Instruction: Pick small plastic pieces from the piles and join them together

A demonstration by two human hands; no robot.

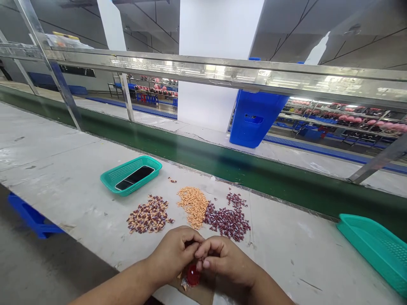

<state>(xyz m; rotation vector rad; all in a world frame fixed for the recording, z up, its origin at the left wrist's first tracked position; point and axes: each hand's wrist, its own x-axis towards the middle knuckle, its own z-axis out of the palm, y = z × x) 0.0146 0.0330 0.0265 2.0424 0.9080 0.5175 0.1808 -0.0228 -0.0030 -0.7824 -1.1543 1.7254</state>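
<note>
My left hand (174,253) and my right hand (228,259) meet at the fingertips near the front of the table, both closed in a pinch. Whatever lies between their fingers is too small and too hidden to name. Just below them is a small round red container (193,277) on a piece of brown cardboard (205,292), with orange bits beside it. Beyond my hands lie a pile of small orange pieces (192,204) and, touching it on the right, a pile of dark maroon pieces (227,221). To the left, a third pile (149,215) mixes both colours.
A green basket (110,181) holding a phone (136,178) stands at the left. Another green basket (370,245) sits at the right edge. Behind the table (286,254) runs a green belt (203,152), with a metal rail and a blue bin (259,120) beyond.
</note>
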